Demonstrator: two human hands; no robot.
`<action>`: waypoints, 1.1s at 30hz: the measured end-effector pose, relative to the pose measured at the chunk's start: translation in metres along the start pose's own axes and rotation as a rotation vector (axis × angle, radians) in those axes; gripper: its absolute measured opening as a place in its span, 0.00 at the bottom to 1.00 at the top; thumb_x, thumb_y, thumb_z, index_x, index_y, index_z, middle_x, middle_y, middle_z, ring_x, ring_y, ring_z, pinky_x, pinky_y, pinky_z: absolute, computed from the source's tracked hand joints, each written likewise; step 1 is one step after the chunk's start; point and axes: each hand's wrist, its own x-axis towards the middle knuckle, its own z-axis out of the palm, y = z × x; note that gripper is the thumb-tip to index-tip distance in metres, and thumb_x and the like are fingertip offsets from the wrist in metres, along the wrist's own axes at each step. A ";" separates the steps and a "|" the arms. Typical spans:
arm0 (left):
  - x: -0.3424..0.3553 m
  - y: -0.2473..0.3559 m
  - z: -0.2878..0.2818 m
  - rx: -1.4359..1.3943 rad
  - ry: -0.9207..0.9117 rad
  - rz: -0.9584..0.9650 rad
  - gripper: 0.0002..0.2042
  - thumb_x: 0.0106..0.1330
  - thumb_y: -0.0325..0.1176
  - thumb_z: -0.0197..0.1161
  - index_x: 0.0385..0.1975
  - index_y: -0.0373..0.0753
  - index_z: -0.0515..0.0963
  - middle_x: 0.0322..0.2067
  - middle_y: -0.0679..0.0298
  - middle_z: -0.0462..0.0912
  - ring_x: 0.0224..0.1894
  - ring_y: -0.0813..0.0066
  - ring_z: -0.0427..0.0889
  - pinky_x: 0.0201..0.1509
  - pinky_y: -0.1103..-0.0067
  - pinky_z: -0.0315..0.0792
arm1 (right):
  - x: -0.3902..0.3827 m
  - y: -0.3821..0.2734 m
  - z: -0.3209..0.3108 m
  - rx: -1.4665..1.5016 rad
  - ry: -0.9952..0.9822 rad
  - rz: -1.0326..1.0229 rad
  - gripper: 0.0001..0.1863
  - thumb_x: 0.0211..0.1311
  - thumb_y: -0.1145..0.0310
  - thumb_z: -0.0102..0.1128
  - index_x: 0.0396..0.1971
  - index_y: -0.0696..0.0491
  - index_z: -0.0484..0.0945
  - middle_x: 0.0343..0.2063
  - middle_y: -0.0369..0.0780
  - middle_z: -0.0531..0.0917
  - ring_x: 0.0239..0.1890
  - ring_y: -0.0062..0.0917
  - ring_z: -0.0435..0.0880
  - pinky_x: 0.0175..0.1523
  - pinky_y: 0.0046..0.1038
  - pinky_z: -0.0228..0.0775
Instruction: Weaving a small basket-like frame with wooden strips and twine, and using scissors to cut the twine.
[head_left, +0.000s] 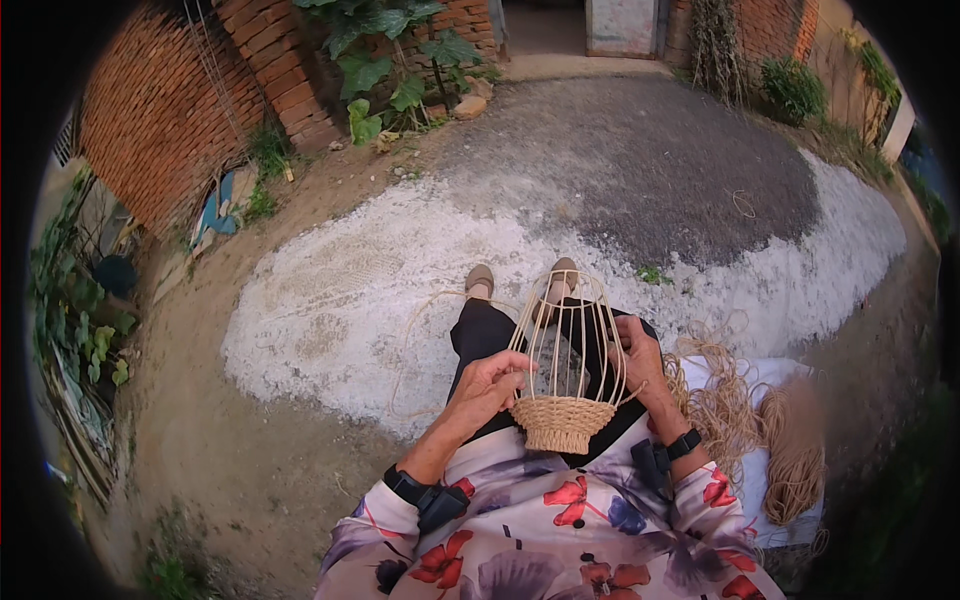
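Half-woven tan cord basket [565,424] is on the lap between the knees, woven base toward the torso. Pale bare rods [583,365] run from the weave away from the body, drawn in through a hoop near the far end. Short cord tail [634,393] sticks out right of the weave.

Person wears a pale shirt with red and purple flowers [520,545], black trousers [480,335], black strap with dark box on each wrist.

Left hand [492,385]: at the left-side rods just past the weave edge, thumb and fingers close together; can't tell if that grip pinches a rod or only touches. Right hand [637,362]: grip closed on the right-side rods, farther up than the left, fingers partly hidden.

Right of the lap, white cloth [755,485] on the ground: loose tan cord coils [712,395] spill over its left edge, thick bundled tan skein [790,455] lies along its right edge.

Farther: taupe shoes [480,276] on a white powdery ground patch [300,300], then a dark grey patch [680,150]. Back: red brick wall [160,110], broad-leaved green plant [365,75], open doorway [545,28].
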 end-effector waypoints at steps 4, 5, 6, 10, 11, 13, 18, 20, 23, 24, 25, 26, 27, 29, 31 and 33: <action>0.012 0.029 0.001 0.371 0.074 0.124 0.08 0.63 0.25 0.52 0.37 0.36 0.78 0.23 0.69 0.73 0.22 0.85 0.69 0.24 0.85 0.65 | 0.006 0.015 -0.027 0.692 -0.125 0.226 0.19 0.63 0.62 0.51 0.50 0.56 0.69 0.43 0.44 0.79 0.44 0.29 0.79 0.48 0.29 0.72; 0.015 0.036 0.004 0.372 0.067 0.127 0.08 0.63 0.25 0.52 0.37 0.36 0.78 0.23 0.69 0.73 0.22 0.85 0.69 0.24 0.85 0.65 | 0.006 0.004 -0.030 0.691 -0.117 0.225 0.19 0.63 0.62 0.51 0.50 0.56 0.69 0.43 0.44 0.79 0.44 0.29 0.79 0.48 0.29 0.72; 0.015 0.043 0.007 0.493 0.057 0.214 0.07 0.63 0.25 0.52 0.36 0.37 0.77 0.21 0.67 0.73 0.21 0.83 0.70 0.24 0.82 0.65 | 0.005 -0.019 -0.030 0.520 -0.078 0.240 0.23 0.63 0.58 0.52 0.52 0.56 0.67 0.45 0.46 0.78 0.46 0.30 0.79 0.48 0.30 0.71; 0.016 0.042 0.035 0.718 0.038 0.398 0.06 0.61 0.25 0.53 0.34 0.37 0.76 0.18 0.60 0.74 0.21 0.72 0.76 0.26 0.75 0.67 | 0.003 -0.058 -0.013 0.073 -0.058 0.212 0.42 0.53 0.43 0.58 0.61 0.58 0.58 0.54 0.56 0.70 0.55 0.40 0.73 0.55 0.35 0.67; 0.016 0.043 0.040 0.745 0.031 0.437 0.06 0.61 0.25 0.53 0.34 0.37 0.76 0.19 0.59 0.75 0.22 0.71 0.77 0.26 0.74 0.67 | 0.006 -0.056 -0.007 -0.065 -0.048 0.193 0.45 0.51 0.43 0.60 0.61 0.59 0.57 0.54 0.56 0.70 0.55 0.41 0.73 0.57 0.35 0.66; 0.011 0.048 0.043 0.740 0.025 0.407 0.05 0.61 0.24 0.54 0.34 0.38 0.76 0.20 0.60 0.77 0.23 0.69 0.79 0.26 0.75 0.68 | 0.004 -0.056 -0.005 -0.082 -0.033 0.218 0.46 0.49 0.45 0.62 0.61 0.61 0.56 0.54 0.56 0.70 0.55 0.43 0.73 0.59 0.35 0.64; -0.025 0.034 0.007 0.634 0.275 0.228 0.10 0.61 0.34 0.61 0.39 0.38 0.76 0.20 0.59 0.78 0.21 0.70 0.78 0.25 0.74 0.71 | 0.007 -0.046 -0.007 0.158 -0.005 0.284 0.42 0.49 0.50 0.61 0.60 0.60 0.58 0.52 0.56 0.72 0.55 0.42 0.73 0.58 0.34 0.64; -0.038 0.017 -0.002 0.648 0.216 0.032 0.13 0.62 0.39 0.62 0.40 0.37 0.76 0.19 0.60 0.77 0.20 0.73 0.78 0.22 0.76 0.70 | 0.006 -0.047 -0.006 0.117 -0.004 0.291 0.41 0.49 0.51 0.61 0.59 0.59 0.59 0.52 0.55 0.73 0.53 0.39 0.75 0.57 0.33 0.65; -0.039 -0.002 -0.008 0.222 0.066 -0.444 0.18 0.63 0.47 0.61 0.39 0.36 0.75 0.17 0.66 0.77 0.18 0.79 0.76 0.19 0.81 0.68 | 0.004 -0.052 -0.007 0.150 -0.005 0.305 0.40 0.49 0.51 0.61 0.58 0.59 0.60 0.52 0.55 0.73 0.52 0.41 0.76 0.57 0.34 0.65; -0.036 -0.004 -0.006 -0.061 0.151 -0.452 0.19 0.64 0.49 0.60 0.39 0.37 0.75 0.18 0.68 0.76 0.18 0.82 0.75 0.19 0.83 0.68 | 0.004 -0.049 -0.005 0.143 0.009 0.285 0.40 0.49 0.50 0.61 0.58 0.59 0.61 0.51 0.55 0.74 0.51 0.41 0.76 0.56 0.34 0.65; -0.032 -0.006 -0.005 -0.346 0.233 -0.452 0.20 0.64 0.52 0.59 0.39 0.39 0.74 0.18 0.71 0.76 0.17 0.85 0.73 0.19 0.86 0.68 | 0.003 -0.048 -0.004 0.142 0.008 0.284 0.40 0.49 0.50 0.61 0.58 0.59 0.61 0.51 0.55 0.74 0.51 0.41 0.76 0.56 0.34 0.65; -0.027 -0.005 -0.003 -0.512 0.259 -0.443 0.16 0.64 0.47 0.60 0.41 0.40 0.73 0.19 0.71 0.76 0.17 0.89 0.71 0.19 0.89 0.69 | 0.001 -0.047 -0.003 0.150 0.012 0.274 0.40 0.49 0.50 0.61 0.58 0.59 0.61 0.50 0.54 0.74 0.51 0.41 0.76 0.56 0.34 0.66; -0.020 -0.004 0.000 -0.517 0.258 -0.443 0.16 0.64 0.47 0.60 0.41 0.40 0.73 0.19 0.71 0.76 0.17 0.89 0.71 0.19 0.89 0.69 | 0.001 -0.045 -0.002 0.159 0.015 0.265 0.40 0.49 0.50 0.61 0.58 0.59 0.61 0.50 0.54 0.75 0.51 0.40 0.76 0.56 0.34 0.66; -0.006 -0.003 0.003 -0.566 0.266 -0.196 0.11 0.66 0.39 0.60 0.40 0.40 0.73 0.21 0.71 0.75 0.19 0.87 0.71 0.20 0.86 0.66 | 0.002 -0.042 -0.002 0.135 0.032 0.228 0.39 0.50 0.51 0.61 0.57 0.60 0.62 0.49 0.53 0.75 0.48 0.37 0.78 0.50 0.32 0.69; 0.003 0.000 0.000 -0.576 0.244 -0.150 0.07 0.65 0.34 0.61 0.38 0.39 0.74 0.23 0.69 0.77 0.19 0.87 0.72 0.20 0.85 0.67 | 0.001 -0.055 -0.003 0.206 0.011 0.278 0.37 0.51 0.53 0.62 0.56 0.60 0.62 0.49 0.51 0.76 0.43 0.33 0.80 0.42 0.29 0.72; 0.012 0.016 0.005 -0.245 0.116 -0.064 0.08 0.65 0.33 0.61 0.38 0.37 0.76 0.25 0.68 0.78 0.21 0.88 0.74 0.22 0.85 0.70 | 0.002 -0.053 -0.005 0.200 0.005 0.280 0.36 0.51 0.54 0.62 0.56 0.59 0.63 0.48 0.50 0.76 0.41 0.31 0.80 0.39 0.28 0.72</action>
